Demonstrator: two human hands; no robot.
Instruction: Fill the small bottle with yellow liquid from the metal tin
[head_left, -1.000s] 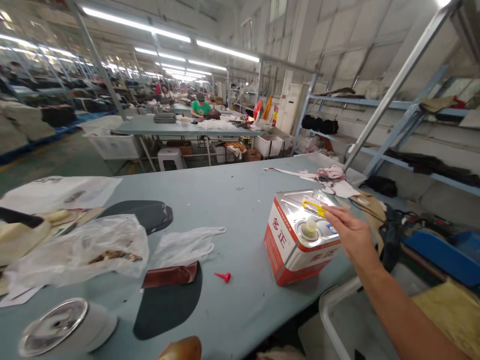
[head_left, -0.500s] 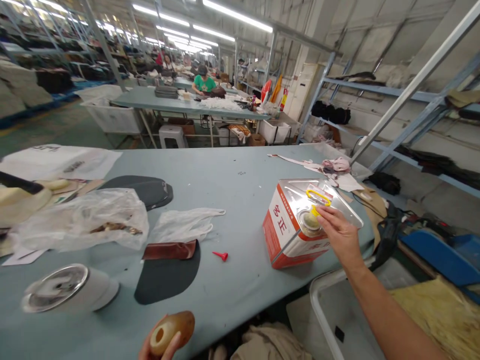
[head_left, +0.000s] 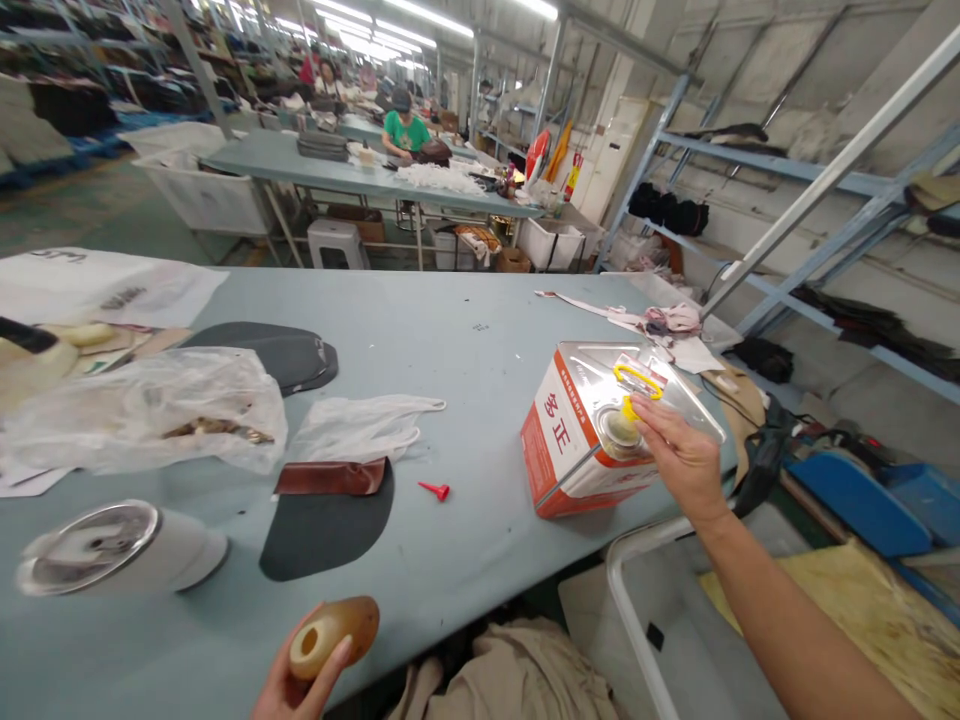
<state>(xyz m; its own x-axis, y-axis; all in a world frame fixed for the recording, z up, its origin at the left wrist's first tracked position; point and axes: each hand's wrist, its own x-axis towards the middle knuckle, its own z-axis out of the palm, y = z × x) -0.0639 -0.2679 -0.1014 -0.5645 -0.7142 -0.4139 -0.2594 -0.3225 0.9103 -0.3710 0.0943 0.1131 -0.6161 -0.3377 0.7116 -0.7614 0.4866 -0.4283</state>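
Observation:
My right hand (head_left: 679, 458) reaches onto the top of a square metal can (head_left: 592, 425) with red and white sides, tilted toward me near the table's right edge. Its fingers pinch the can's round cap (head_left: 621, 426) beside a yellow handle (head_left: 637, 378). My left hand (head_left: 296, 680) at the bottom edge holds a small brown bottle (head_left: 334, 630) with its open mouth facing me.
On the grey-blue table (head_left: 450, 330) lie a red funnel tip (head_left: 435, 489), a brown leather piece (head_left: 331, 478), dark oval pads (head_left: 322, 525), plastic bags (head_left: 150, 410) and a metal lid (head_left: 90, 545). A white bin (head_left: 637, 600) stands below right. People work at a far table (head_left: 337, 170).
The brown bottle in my left hand has come up into view. My right hand slid from the yellow handle down to the cap, and the can tilted toward me.

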